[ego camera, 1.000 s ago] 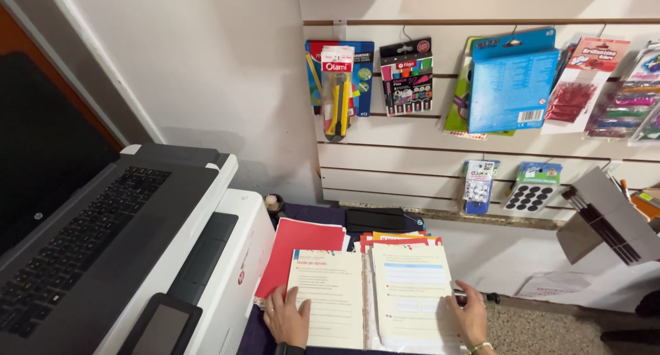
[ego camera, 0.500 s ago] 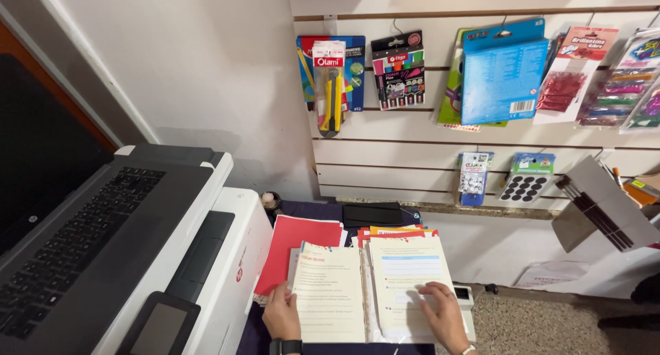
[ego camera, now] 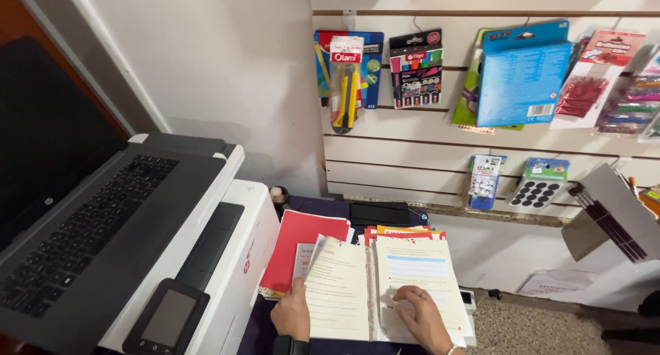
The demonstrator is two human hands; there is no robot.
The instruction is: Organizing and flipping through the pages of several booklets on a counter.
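An open spiral-bound workbook with white printed pages (ego camera: 375,286) lies at the near edge of the dark-covered desk (ego camera: 323,207). The left hand (ego camera: 292,315) pinches the outer edge of the left page and a loose leaf, which curls up at its top, so the pages stay parted. The right hand (ego camera: 418,317) lies with spread fingers flat on the right page and presses it down, so the book stays open. A red folder (ego camera: 302,248) lies just beside it, toward the white printer (ego camera: 227,259) that carries a grey laptop (ego camera: 89,224).
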